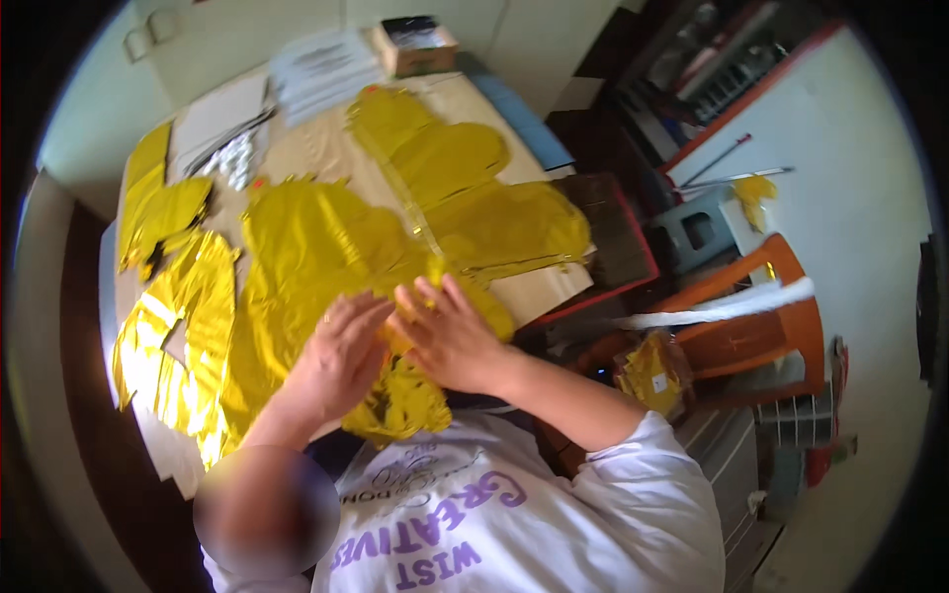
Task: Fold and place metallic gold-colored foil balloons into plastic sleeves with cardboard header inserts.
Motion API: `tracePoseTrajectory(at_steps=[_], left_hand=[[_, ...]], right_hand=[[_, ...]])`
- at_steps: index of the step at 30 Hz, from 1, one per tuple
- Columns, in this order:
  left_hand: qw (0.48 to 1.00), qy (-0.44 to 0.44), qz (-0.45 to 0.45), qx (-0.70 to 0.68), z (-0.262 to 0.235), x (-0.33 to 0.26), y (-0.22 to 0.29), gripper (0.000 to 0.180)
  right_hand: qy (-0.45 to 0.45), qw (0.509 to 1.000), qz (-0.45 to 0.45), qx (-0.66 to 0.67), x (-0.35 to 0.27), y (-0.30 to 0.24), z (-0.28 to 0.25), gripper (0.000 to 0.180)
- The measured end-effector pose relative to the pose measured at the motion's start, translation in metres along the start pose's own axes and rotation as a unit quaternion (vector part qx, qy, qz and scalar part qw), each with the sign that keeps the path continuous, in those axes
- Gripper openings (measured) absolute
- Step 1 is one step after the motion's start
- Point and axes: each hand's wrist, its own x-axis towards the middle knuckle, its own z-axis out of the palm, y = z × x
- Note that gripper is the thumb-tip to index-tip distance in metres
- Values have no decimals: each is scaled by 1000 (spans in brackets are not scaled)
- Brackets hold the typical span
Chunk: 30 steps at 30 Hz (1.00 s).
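Flat gold foil balloons (306, 232) with rounded lobes lie spread over the table. My left hand (346, 346) is over the near part of the foil, its fingers stretched out toward the right hand. Close beside it, my right hand (450, 334) has its fingers extended and apart, above the same foil. Neither hand visibly holds anything; the undersides of both are hidden. Below them, a crumpled gold foil part (400, 400) hangs at the table's near edge against my shirt. Another lobed gold balloon (445, 158) reaches toward the far side, with a clear strip along it.
Brown board (474, 94) covers the table. At the back are a small open box (420, 59), stacked pale printed sheets (321, 74) and a grey pad (217, 114) near small white pieces (237, 158). An orange chair (761, 341) and a packet of gold foil (652, 376) are at the right.
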Motion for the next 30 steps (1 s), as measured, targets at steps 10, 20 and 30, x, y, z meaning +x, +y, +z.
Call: tracePoseTrajectory(at_steps=[10,20,30], left_hand=[[998,22,17,60,40,-14,-12,65],[999,-6,-38,24,38,-24,-14,68],[999,-2,-32,26,43,-22,-17,62]], right_hand=[[15,1000,6,5,0,1,0,52],[28,999,-11,31,-3,4,-10,55],[39,991,-127,30,-38,12,-15,46]])
